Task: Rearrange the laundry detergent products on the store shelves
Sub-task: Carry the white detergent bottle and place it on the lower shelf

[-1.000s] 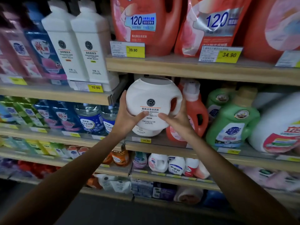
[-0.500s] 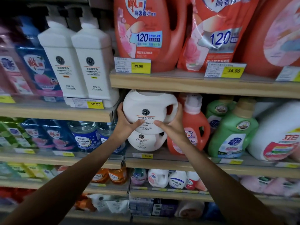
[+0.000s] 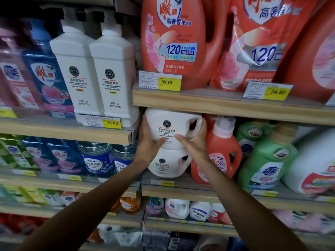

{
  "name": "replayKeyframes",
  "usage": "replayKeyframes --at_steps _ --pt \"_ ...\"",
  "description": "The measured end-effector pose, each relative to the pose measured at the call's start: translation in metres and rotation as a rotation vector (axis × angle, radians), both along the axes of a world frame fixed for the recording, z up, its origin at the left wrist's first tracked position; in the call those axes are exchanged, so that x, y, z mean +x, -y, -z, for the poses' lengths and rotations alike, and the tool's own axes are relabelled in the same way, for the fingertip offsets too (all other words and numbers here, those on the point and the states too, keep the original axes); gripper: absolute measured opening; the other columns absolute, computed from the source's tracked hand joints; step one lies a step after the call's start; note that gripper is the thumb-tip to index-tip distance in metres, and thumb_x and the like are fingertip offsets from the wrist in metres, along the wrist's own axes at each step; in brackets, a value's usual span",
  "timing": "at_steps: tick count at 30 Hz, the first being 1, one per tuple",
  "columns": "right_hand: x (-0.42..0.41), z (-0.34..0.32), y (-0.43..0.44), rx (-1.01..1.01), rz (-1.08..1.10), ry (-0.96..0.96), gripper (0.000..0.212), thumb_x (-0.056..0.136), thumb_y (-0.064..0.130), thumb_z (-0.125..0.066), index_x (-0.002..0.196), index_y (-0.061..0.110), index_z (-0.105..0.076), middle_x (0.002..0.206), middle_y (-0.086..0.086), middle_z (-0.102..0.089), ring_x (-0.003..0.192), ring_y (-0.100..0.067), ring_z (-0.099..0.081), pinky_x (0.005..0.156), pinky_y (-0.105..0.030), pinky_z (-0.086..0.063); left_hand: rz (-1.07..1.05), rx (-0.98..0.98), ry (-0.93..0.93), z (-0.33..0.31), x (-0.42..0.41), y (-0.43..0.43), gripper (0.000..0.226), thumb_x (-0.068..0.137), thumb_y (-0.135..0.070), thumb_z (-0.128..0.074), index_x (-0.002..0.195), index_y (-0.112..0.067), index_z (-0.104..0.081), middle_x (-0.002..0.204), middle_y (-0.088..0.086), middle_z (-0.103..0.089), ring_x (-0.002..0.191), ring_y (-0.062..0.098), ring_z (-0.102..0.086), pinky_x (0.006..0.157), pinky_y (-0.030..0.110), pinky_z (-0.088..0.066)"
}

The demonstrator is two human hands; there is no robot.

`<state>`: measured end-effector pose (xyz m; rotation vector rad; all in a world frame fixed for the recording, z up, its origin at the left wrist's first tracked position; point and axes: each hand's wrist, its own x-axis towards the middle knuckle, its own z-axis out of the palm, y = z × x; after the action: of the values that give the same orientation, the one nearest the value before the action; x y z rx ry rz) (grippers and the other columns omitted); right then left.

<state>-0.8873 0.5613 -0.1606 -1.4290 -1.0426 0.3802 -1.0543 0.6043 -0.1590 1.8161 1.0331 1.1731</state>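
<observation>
I read "DL" and "Laundry Capsules" on the tub (image 3: 168,127). Up-left of the tub, two pump bottles (image 3: 112,84) say "DL", "Dishwashing Liquid" and "1kg", over a 10.80 tag (image 3: 111,122). Above the tub, a jug (image 3: 174,42) shows "120" over a 39.90 tag (image 3: 166,82). Up-right of the tub, a pouch (image 3: 261,51) shows "120" over a 34.90 tag (image 3: 276,92).

Upper white jug (image 3: 170,127) close under shelf board (image 3: 217,106) (scant room above), orange bottle (image 3: 222,153) crowding right

Hands (image 3: 147,142) (image 3: 194,144) round white tub (image 3: 170,127) — atop twin (image 3: 168,164)

The left hand (image 3: 147,142) and right hand (image 3: 194,142) are bare, as are both slim forearms (image 3: 87,207).
</observation>
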Motion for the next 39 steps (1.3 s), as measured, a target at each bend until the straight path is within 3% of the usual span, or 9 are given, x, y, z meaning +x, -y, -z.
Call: replayKeyframes --at_steps 1,6,11,16,22,26,30,33,39 --pt "0.0 0.002 -0.001 0.001 0.004 -0.005 0.109 0.061 0.021 -0.086 0.145 0.014 -0.017 0.142 0.001 -0.025 0.132 -0.006 -0.026 0.101 -0.009 -0.022 -0.01 0.013 -0.001 0.0 0.0 0.001 0.103 0.082 -0.022 -0.072 0.152 -0.02 0.004 0.161 -0.003 -0.005 0.147 0.011 -0.011 0.115 0.036 -0.03" --pt "-0.003 0.006 -0.004 -0.002 0.02 -0.018 0.114 0.063 0.023 -0.086 0.148 0.016 -0.01 0.141 0.005 -0.02 0.13 0.0 -0.019 0.099 -0.005 -0.017 -0.134 0.077 -0.058 0.002 -0.002 0.01 0.096 0.083 -0.027 -0.071 0.152 -0.022 -0.004 0.16 -0.004 -0.014 0.14 0.009 -0.027 0.097 0.019 -0.031" --pt "-0.014 0.007 -0.004 -0.02 0.032 -0.033 0.116 0.062 0.027 -0.086 0.148 0.022 -0.008 0.151 -0.003 -0.015 0.131 0.0 -0.018 0.105 -0.015 -0.02 -0.152 0.124 -0.126 0.001 -0.003 0.015 0.09 0.087 -0.026 -0.066 0.152 -0.018 -0.005 0.16 -0.001 -0.018 0.123 0.024 -0.05 0.086 0.034 -0.049" --pt "-0.012 0.001 0.0 -0.048 0.026 -0.022 0.118 0.062 0.026 -0.087 0.149 0.017 -0.007 0.155 -0.006 -0.014 0.141 -0.013 -0.017 0.112 -0.024 -0.02 -0.127 0.065 -0.077 -0.004 -0.003 0.018 0.091 0.085 -0.021 -0.068 0.152 -0.019 -0.006 0.16 -0.001 -0.017 0.137 0.021 -0.036 0.097 0.038 -0.043" --pt "-0.009 0.0 0.011 -0.114 -0.008 -0.016 0.112 0.07 0.03 -0.082 0.151 0.017 -0.006 0.157 -0.008 -0.013 0.145 -0.017 -0.015 0.117 -0.032 -0.022 -0.091 0.006 -0.066 -0.009 -0.006 0.02 0.09 0.084 -0.022 -0.07 0.152 -0.016 -0.01 0.158 0.003 -0.023 0.142 0.018 -0.029 0.104 0.03 -0.034" --pt "-0.006 -0.002 0.029 -0.086 -0.016 0.016 0.086 0.075 0.034 -0.076 0.145 0.018 -0.028 0.145 -0.006 -0.034 0.136 -0.019 -0.034 0.11 -0.034 -0.034 -0.188 -0.009 -0.119 -0.009 -0.001 0.034 0.077 0.081 -0.031 -0.071 0.14 -0.009 -0.026 0.145 0.009 -0.031 0.133 0.027 -0.038 0.096 0.042 -0.043" --pt "0.003 -0.009 0.045 -0.141 0.059 0.255 0.043 0.085 0.035 -0.063 0.121 0.013 -0.053 0.116 -0.003 -0.056 0.112 -0.022 -0.054 0.089 -0.032 -0.045 -0.281 0.155 -0.278 -0.013 0.01 0.052 0.055 0.082 -0.037 -0.067 0.119 -0.007 -0.04 0.122 0.01 -0.042 0.117 0.028 -0.045 0.073 0.038 -0.043" --pt "0.014 -0.021 0.06 -0.199 0.131 0.539 0.031 0.088 0.038 -0.056 0.109 0.015 -0.06 0.107 -0.003 -0.065 0.098 -0.02 -0.06 0.074 -0.03 -0.046 -0.234 0.392 -0.469 -0.024 0.016 0.06 0.04 0.085 -0.04 -0.06 0.11 -0.01 -0.052 0.112 0.006 -0.056 0.107 0.027 -0.053 0.062 0.035 -0.042" --pt "0.035 -0.064 0.092 -0.26 0.212 1.042 0.03 0.088 0.041 -0.048 0.096 0.016 -0.063 0.094 -0.005 -0.07 0.094 -0.028 -0.064 0.064 -0.031 -0.041 -0.137 0.761 -0.738 -0.065 0.035 0.074 0.036 0.085 -0.038 -0.058 0.104 -0.008 -0.064 0.097 0.011 -0.066 0.092 0.033 -0.062 0.073 0.039 -0.048"
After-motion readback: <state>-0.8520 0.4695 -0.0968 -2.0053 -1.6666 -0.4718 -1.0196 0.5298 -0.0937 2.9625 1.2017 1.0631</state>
